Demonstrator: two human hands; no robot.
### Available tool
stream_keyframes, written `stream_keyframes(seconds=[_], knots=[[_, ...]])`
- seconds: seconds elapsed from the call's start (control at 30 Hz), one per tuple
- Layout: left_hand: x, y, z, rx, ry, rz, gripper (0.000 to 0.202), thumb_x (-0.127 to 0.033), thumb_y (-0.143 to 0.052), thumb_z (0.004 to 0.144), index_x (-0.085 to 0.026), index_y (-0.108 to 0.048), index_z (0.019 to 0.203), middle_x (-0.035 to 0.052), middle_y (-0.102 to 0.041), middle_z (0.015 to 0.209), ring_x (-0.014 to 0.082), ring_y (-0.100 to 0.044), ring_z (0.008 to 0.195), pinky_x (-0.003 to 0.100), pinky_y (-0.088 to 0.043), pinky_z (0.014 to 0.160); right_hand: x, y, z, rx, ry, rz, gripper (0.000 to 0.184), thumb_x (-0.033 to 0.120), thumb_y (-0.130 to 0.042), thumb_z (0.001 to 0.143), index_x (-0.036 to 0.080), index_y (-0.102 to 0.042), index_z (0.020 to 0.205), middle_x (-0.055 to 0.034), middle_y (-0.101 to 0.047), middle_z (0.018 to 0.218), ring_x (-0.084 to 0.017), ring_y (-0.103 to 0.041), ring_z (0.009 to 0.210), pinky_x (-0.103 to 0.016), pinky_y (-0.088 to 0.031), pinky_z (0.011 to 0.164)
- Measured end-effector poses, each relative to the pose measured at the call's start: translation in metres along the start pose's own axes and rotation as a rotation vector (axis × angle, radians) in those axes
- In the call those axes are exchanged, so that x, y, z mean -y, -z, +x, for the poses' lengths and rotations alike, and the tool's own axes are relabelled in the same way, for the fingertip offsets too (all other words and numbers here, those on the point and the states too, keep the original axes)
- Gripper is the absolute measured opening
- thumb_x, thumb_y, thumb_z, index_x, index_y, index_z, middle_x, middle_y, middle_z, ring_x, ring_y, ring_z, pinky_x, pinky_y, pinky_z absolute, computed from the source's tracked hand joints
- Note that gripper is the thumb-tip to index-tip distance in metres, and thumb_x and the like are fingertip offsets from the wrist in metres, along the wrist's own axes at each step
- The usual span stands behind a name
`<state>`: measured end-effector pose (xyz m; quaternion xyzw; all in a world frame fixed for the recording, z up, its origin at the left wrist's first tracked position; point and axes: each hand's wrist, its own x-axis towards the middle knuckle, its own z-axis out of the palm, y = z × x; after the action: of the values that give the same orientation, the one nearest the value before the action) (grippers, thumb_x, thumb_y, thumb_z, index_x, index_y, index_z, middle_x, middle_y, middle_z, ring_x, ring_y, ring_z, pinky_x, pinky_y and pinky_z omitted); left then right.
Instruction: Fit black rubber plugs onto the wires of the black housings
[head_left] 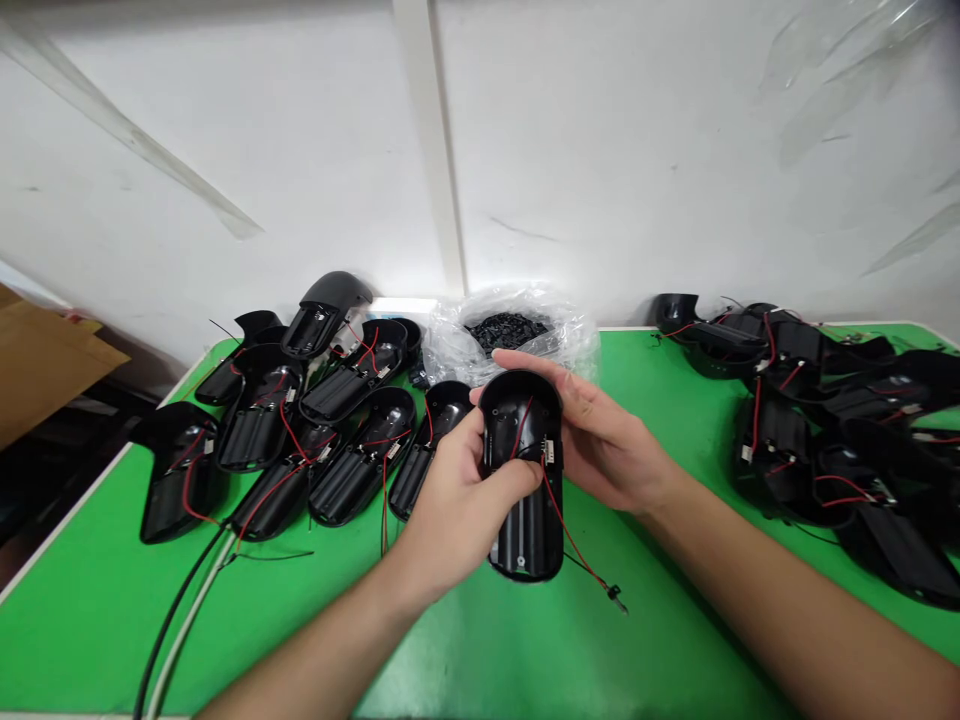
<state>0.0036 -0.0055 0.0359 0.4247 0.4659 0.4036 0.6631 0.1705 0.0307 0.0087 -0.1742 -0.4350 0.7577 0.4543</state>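
A black plastic housing [525, 530] with its hollow side up is held above the table's middle. My left hand [465, 490] grips it from the left, its thumb pressed inside next to a small white connector [550, 452]. My right hand [600, 430] lies along the housing's right side and behind its rounded top, with fingers stretched out; whether it bears any of the weight I cannot tell. From the connector a red wire [577, 550] and a black wire hang down to the right, ending in a small part [616, 596] at the tip.
Several similar black housings [360, 460] with red wires lie on the left of the green table [480, 660]. More are heaped [795, 400] on the right. At the back, a clear plastic bag [450, 340] holds small black pieces [506, 330]. Two cables [184, 610] run along the left front.
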Motion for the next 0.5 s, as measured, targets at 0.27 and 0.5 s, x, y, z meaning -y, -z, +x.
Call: stream_keyframes(seconds=[0.27,0.5], knots=[[-0.012,-0.006,-0.004,0.003,0.236,-0.363,0.045,-0.061,-0.063,0.088,-0.02,-0.069,0.105,0.0019,-0.073,0.08,0.0139,-0.07,0.06,0.022,-0.059,0.057,0.001,-0.009,0.003,-0.126,0.093,-0.029,0.035,0.047,-0.062,0.105,0.035,-0.072,0.137,-0.0026,-0.075,0.12,-0.019,-0.071,0.101,-0.033,-0.059,0.091],[-0.033,0.008,0.003,-0.06,0.182,-0.31,0.053,-0.055,-0.042,0.091,-0.015,-0.067,0.115,0.0087,-0.073,0.08,0.0179,-0.071,0.06,0.026,-0.06,0.054,-0.005,-0.006,0.004,-0.326,0.293,-0.241,0.028,0.04,-0.064,0.104,0.031,-0.075,0.128,-0.004,-0.071,0.128,-0.02,-0.067,0.114,-0.033,-0.054,0.091]])
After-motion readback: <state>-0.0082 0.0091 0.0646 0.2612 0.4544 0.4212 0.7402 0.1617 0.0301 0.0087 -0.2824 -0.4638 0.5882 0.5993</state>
